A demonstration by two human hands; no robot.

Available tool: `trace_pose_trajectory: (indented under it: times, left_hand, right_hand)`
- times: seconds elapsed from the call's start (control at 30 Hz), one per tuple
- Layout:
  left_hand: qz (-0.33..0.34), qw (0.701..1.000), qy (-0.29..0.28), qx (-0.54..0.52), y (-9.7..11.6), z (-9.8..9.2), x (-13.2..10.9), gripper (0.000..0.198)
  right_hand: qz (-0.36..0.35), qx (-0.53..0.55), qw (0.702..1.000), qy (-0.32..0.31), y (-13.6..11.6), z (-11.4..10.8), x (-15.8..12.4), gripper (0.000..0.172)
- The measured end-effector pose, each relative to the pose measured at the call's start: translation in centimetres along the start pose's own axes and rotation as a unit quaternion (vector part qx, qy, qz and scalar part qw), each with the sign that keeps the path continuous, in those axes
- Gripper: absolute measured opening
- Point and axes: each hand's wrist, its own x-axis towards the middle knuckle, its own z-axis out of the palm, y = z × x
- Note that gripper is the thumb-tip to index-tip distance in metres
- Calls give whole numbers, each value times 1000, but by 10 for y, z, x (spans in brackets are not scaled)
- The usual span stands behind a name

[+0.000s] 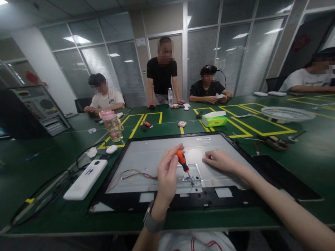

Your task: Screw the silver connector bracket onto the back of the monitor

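Note:
A flat display panel (163, 150) with a grey metal back and a black frame lies in front of me. My left hand (167, 171) is closed around an orange and black screwdriver (182, 160). The screwdriver tilts, its tip down at a small circuit board (184, 179) near the panel's near edge. Thin coloured wires (136, 173) run leftward from behind my left hand across the metal. My right hand (219, 161) rests on the panel's right part with its fingers curled in; whatever may be inside them is hidden.
Left of the panel lie a white power bank (85, 179) and black cables (46, 193); a pink-lided bottle (112, 125) stands beyond. Right are a black flat slab (287, 177), a tape measure-like tool (276, 142) and a white fan grille (287, 114). A tissue pack (214, 119) lies ahead; several people are around the table.

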Motion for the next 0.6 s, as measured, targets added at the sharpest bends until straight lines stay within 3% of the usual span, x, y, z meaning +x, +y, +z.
trace_pose_trajectory:
  times: [0.2,0.4,0.6]
  left_hand:
    - [2,1000,30,5,-3,-2,0,22]
    - [-53,997,1,-60,-4,-3,1,31]
    - [-50,996,5,-71,-7,-3,1,29]
  right_hand:
    - [1,1,1000,1,0,0,0,35]
    - [1,6,1000,1,2,2,1,34]
    - [2,9,1000,4,2,2,1,35]
